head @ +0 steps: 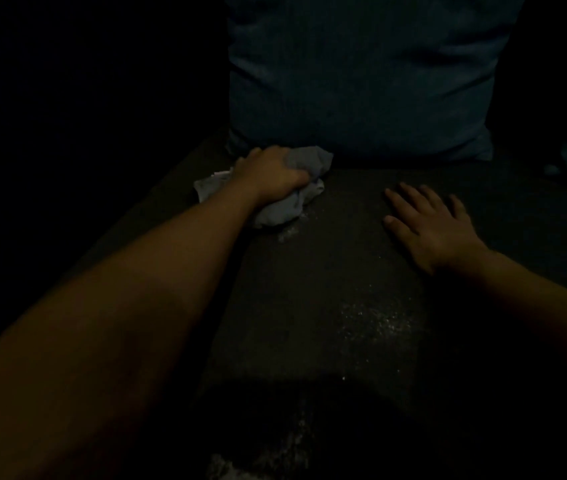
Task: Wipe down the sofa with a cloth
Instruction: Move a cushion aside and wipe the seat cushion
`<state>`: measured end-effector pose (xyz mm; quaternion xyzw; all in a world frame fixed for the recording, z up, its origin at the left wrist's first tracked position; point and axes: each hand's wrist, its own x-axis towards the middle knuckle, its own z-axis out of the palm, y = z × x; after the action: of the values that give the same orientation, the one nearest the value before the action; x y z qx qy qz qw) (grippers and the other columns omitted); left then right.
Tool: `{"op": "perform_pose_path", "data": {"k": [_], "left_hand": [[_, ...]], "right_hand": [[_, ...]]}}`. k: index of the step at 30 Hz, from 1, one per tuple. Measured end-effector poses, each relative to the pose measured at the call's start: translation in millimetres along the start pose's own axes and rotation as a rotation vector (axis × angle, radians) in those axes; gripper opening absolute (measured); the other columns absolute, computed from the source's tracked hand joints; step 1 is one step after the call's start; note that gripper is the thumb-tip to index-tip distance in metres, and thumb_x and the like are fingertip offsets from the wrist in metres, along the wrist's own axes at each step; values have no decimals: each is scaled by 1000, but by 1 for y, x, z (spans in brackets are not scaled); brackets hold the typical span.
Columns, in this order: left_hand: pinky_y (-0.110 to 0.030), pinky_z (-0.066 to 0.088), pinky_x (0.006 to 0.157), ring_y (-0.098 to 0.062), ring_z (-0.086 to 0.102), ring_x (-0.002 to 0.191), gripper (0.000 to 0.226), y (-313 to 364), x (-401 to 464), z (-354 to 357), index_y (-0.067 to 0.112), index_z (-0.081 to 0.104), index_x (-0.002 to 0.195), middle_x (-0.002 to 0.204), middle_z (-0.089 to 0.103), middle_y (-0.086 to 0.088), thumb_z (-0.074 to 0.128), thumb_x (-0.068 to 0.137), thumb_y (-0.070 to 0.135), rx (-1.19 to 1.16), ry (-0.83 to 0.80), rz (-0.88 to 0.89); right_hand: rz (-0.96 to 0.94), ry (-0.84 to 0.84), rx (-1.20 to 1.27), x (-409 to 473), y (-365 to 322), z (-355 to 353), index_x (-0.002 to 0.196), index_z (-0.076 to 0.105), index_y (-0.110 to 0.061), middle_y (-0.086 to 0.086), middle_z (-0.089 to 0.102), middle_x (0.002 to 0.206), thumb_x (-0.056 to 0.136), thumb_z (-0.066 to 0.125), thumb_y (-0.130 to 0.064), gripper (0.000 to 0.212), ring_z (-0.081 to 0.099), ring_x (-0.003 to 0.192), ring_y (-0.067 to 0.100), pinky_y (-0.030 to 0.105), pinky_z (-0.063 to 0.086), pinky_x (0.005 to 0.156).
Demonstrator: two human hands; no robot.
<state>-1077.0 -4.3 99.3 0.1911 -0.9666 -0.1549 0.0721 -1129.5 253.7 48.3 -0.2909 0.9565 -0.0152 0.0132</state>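
Near the sofa (309, 323) seat's back edge, our left hand (271, 173) clamps the bunched cloth (296, 199); right hand (431, 220) lies flat, fingers apart. Scrubbing may scatter the crumbs (375, 323).

Behind the cloth (296, 183), passage is blocked by the cushion (361, 84); bare seat (327, 278) is left open in front of the cloth.

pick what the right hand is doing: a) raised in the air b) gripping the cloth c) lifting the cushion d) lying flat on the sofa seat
d: the right hand lies flat with fingers spread on the dark sofa seat, while the left hand grips the bunched cloth near the blue cushion.
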Motion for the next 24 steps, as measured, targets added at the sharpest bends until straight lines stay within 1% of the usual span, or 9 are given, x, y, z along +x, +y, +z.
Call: {"op": "perform_pose_path", "data": {"k": [3, 7, 10, 13, 16, 18, 20, 22, 24], "left_hand": [[-41, 44, 92, -26, 55, 106, 38, 1, -19, -4, 27, 61, 100, 109, 62, -1, 54, 75, 54, -22, -16, 62], [-38, 46, 88, -21, 57, 97, 28, 20, -98, -12, 26, 62, 101, 95, 58, 3, 62, 80, 45, -10, -89, 202], [-38, 44, 88, -18, 54, 96, 19, 22, -174, -18, 33, 56, 91, 95, 57, 6, 60, 81, 48, -26, -163, 272], [-39, 39, 95, -14, 52, 97, 28, 21, -246, -24, 36, 58, 100, 105, 59, 10, 57, 79, 56, -8, -200, 310], [-36, 39, 92, -8, 52, 93, 47, 16, -312, -36, 34, 61, 96, 101, 60, 16, 44, 66, 66, -68, -249, 366], [-27, 37, 92, 0, 53, 91, 40, 10, -349, -46, 35, 60, 91, 97, 60, 18, 47, 65, 63, -191, -355, 385], [-21, 39, 88, 1, 56, 90, 38, 4, -366, -60, 29, 63, 91, 94, 61, 15, 53, 65, 56, -287, -402, 392], [-19, 44, 77, 2, 58, 81, 35, 2, -353, -73, 24, 63, 89, 86, 63, 13, 58, 63, 46, -476, -305, 351], [-13, 46, 67, 8, 57, 69, 27, 10, -314, -88, 22, 60, 88, 80, 63, 13, 66, 63, 30, -675, -142, 281]], "right_hand": [[15, -13, 2, 0, -1, -1, 149, -1, -39, -8, -2, 160, 95, 10, -57, 58, -3, 147, 18, 51, -2, 116], [26, -34, -2, -4, -5, -7, 150, 0, -38, -7, -2, 160, 97, 12, -56, 57, -3, 147, 19, 52, -1, 117], [48, -89, -2, -8, -12, -15, 150, -1, -38, -6, -4, 160, 97, 13, -55, 57, -3, 147, 20, 53, -1, 116], [127, -164, 18, -17, -19, -27, 150, -3, -39, -4, -6, 160, 96, 12, -58, 58, -4, 147, 23, 55, 1, 116], [195, -236, 27, -33, -28, -41, 150, 0, -36, 0, -5, 160, 97, 17, -57, 60, -1, 147, 26, 56, 6, 116], [164, -265, 0, -45, -34, -50, 151, 5, -33, 2, 0, 160, 98, 21, -55, 60, 4, 146, 28, 56, 8, 116], [113, -235, -6, -55, -36, -59, 152, 10, -28, 4, 5, 160, 98, 26, -51, 60, 9, 146, 29, 56, 11, 115], [124, -184, 19, -61, -35, -65, 151, 12, -22, 6, 7, 160, 99, 29, -48, 61, 11, 146, 28, 53, 13, 116], [146, -147, 11, -66, -33, -67, 151, 14, -17, 8, 8, 159, 100, 30, -45, 61, 13, 145, 27, 50, 15, 116]]}}
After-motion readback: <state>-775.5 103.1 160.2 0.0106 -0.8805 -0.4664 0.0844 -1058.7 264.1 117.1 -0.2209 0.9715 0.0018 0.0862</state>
